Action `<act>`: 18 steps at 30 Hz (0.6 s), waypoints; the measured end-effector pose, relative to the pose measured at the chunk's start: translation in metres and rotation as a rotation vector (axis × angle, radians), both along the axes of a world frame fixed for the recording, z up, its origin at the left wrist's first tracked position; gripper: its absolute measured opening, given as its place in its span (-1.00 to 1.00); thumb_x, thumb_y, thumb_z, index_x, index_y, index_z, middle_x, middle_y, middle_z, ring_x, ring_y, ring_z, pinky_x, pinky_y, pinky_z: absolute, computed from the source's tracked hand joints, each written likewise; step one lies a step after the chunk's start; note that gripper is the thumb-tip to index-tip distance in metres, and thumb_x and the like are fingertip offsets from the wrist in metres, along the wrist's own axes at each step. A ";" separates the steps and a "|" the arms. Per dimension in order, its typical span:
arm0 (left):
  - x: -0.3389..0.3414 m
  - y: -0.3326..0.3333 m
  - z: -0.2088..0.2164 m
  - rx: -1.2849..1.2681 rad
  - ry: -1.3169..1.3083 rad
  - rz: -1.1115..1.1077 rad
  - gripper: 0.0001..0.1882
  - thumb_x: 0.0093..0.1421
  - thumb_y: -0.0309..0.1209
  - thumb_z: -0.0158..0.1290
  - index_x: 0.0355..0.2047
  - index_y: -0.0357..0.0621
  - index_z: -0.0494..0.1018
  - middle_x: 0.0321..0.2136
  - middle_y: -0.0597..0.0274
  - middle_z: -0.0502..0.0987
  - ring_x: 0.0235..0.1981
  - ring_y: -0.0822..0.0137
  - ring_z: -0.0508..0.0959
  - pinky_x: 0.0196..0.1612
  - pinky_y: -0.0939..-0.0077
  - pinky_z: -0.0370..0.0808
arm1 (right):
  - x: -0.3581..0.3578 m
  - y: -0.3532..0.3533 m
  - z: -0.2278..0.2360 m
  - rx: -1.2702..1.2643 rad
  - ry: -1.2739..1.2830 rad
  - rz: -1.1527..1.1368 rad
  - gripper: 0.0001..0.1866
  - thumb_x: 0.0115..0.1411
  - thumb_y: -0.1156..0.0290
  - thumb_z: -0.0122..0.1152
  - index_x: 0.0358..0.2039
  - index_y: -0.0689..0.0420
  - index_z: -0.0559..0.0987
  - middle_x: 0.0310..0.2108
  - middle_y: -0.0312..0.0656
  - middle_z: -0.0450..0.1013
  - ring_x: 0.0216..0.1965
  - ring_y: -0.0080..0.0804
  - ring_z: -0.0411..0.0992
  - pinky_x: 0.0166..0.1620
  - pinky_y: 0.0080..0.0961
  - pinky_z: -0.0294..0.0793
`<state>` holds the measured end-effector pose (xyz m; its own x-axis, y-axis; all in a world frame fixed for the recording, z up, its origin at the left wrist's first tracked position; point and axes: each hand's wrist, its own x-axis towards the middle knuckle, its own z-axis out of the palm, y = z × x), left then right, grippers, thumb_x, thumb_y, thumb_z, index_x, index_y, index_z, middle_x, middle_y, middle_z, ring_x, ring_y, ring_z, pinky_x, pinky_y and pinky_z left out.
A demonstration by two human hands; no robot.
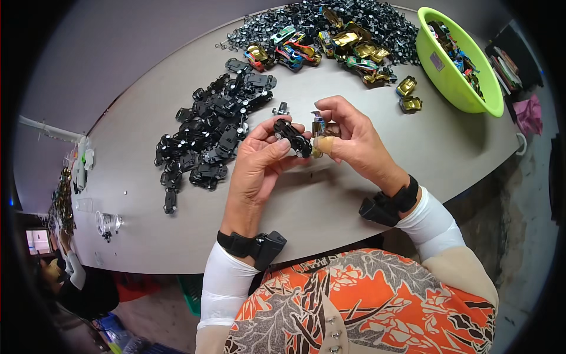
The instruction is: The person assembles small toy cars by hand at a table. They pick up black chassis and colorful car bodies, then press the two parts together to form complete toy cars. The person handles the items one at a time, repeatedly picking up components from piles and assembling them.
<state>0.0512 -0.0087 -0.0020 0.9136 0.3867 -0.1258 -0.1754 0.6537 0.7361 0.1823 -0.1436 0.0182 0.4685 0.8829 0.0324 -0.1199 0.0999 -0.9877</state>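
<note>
My left hand (257, 160) is closed on a black toy car chassis (293, 138) with wheels, its thumb pressed along the side. Close beside it, my right hand (361, 140) pinches a toy car body (319, 125), gold with some colour, partly hidden by the fingers. Whether chassis and body touch I cannot tell. A finger of the right hand wears a tan wrap. Just beyond the left fingertips lies a small wheeled axle piece (281, 108). To the left of my hands spreads a heap of black car chassis (221, 138).
Colourful and gold toy car bodies (295, 50) lie at the back, before a mound of small black wheel parts (377, 26). A green basin (425, 65) holding more bodies stands at right, near two gold cars (411, 105). At far left are a clear cup (107, 223) and another person (76, 277).
</note>
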 end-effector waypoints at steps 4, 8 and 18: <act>-0.001 -0.001 0.001 0.028 0.004 0.015 -0.56 0.04 -0.57 0.07 -0.03 -0.26 0.30 -0.19 0.05 0.49 -0.14 0.20 0.52 -0.23 0.29 0.61 | -0.003 -0.001 0.001 0.040 -0.024 -0.013 -0.53 0.02 0.56 0.18 -0.04 0.19 0.29 -0.32 -0.33 0.32 -0.35 -0.69 0.30 -0.26 -0.71 0.36; 0.000 -0.002 0.003 0.040 0.003 0.027 -0.57 0.04 -0.57 0.08 -0.04 -0.25 0.31 -0.19 0.04 0.49 -0.15 0.20 0.53 -0.23 0.28 0.61 | -0.002 -0.001 0.001 0.057 -0.081 -0.035 -0.56 0.03 0.59 0.15 -0.05 0.17 0.31 -0.40 -0.40 0.28 -0.38 -0.74 0.26 -0.31 -0.74 0.34; -0.001 -0.005 0.001 0.057 0.027 -0.011 -0.58 0.03 -0.60 0.08 -0.06 -0.28 0.32 -0.21 0.08 0.49 -0.21 0.26 0.54 -0.26 0.29 0.62 | -0.008 0.002 -0.013 0.087 -0.181 -0.007 -0.57 0.03 0.57 0.12 -0.03 0.15 0.35 -0.42 -0.38 0.28 -0.44 -0.72 0.24 -0.36 -0.74 0.33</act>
<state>0.0500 -0.0139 -0.0015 0.9144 0.3838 -0.1285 -0.1479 0.6124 0.7766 0.1746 -0.1417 0.0053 0.4541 0.8699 0.1925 0.0602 0.1856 -0.9808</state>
